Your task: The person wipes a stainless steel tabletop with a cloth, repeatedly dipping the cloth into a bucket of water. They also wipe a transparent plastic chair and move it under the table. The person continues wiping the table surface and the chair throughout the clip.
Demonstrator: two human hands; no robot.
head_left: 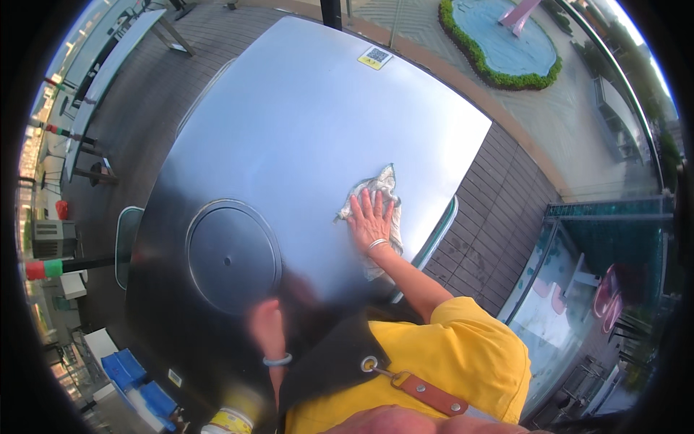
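A glossy dark tabletop (282, 108) with a round inset disc (233, 255) fills the view before me. My right hand (370, 219) lies flat, fingers spread, on a crumpled pale cloth (394, 230), pressing it to the table near its right side. Close to my body, below the disc, my left hand (265, 323) is blurred; its fingers look curled, and whether anything is in them cannot be told. A white and yellow tub (230, 421) sits at the bottom edge of the view, left of my body.
Chair backs (129, 247) stand close to the table's left and right sides. A long table (103, 81) is at the far left, blue items (124, 369) at lower left. Beyond the far edge are a black post (331, 13) and a glass railing (396, 24).
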